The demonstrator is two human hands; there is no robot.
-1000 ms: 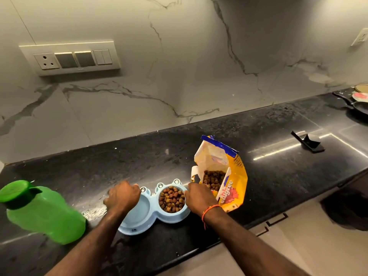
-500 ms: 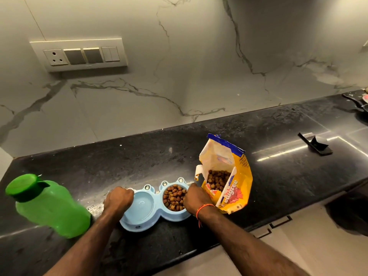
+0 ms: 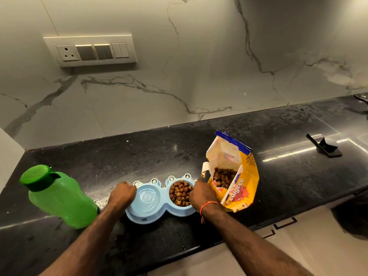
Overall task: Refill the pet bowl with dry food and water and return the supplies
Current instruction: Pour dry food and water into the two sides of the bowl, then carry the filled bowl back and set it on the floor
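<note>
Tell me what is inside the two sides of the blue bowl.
The bowl's right side holds brown kibble, partly hidden by the right hand. The left side seems to hold clear water; the left hand covers its edge.

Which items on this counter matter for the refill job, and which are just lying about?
Job: pet bowl gripped by left hand and right hand; food bag; green bottle.
Lying about: black holder; wall switchboard.
</note>
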